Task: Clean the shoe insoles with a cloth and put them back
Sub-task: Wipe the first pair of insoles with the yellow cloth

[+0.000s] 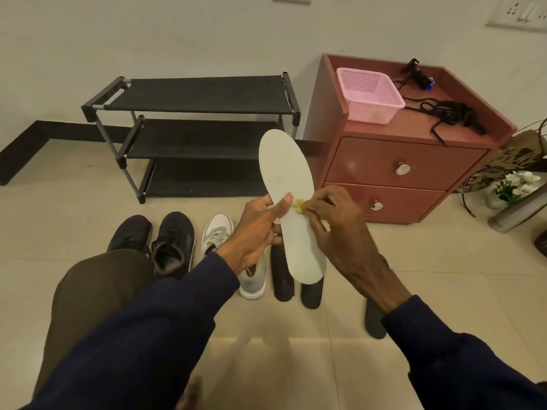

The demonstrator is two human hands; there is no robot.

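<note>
Two dark shoes [174, 241] and a grey shoe [216, 232] stand on the floor at left. The left hand [257, 229] grips the white insole [287, 173], thumb across its face, and holds it up off the floor. The right hand [334, 226] pinches a small yellow cloth [298, 207] against the insole just beside that thumb.

Assessment: wiping under way; refitting not begun. Dark insoles [282, 276] lie on the floor below; whether they are cleaned cannot be told. The shoe rack [192, 128] and red cabinet [399, 173] behind obstruct nothing.
</note>
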